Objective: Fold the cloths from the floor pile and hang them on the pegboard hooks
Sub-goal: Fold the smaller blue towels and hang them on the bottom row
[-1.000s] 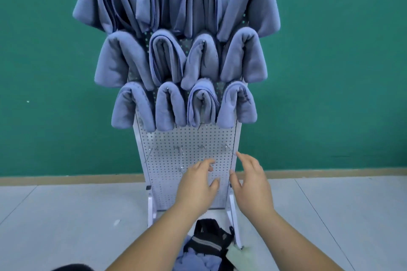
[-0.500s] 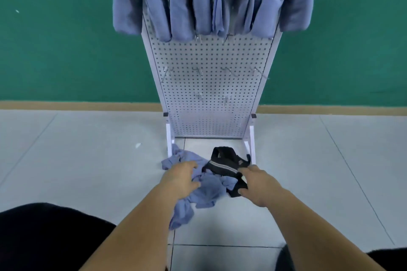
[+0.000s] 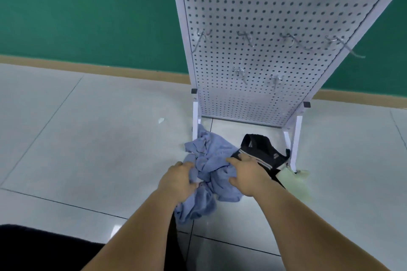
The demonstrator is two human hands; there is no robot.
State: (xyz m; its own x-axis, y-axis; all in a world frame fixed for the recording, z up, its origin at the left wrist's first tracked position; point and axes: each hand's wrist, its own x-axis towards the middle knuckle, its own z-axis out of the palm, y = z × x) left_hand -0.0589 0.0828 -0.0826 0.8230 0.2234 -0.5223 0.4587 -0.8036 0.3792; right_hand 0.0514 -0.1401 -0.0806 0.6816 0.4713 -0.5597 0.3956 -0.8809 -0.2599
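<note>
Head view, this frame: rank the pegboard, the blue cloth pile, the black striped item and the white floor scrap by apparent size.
1. pegboard, even cropped at the top
2. blue cloth pile
3. black striped item, partly hidden behind the right hand, so its margin below the pile is unsure
4. white floor scrap

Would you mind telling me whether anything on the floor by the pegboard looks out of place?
A black white-striped item lies against the crumpled blue cloths below the pegboard stand; it does not match them.
</note>
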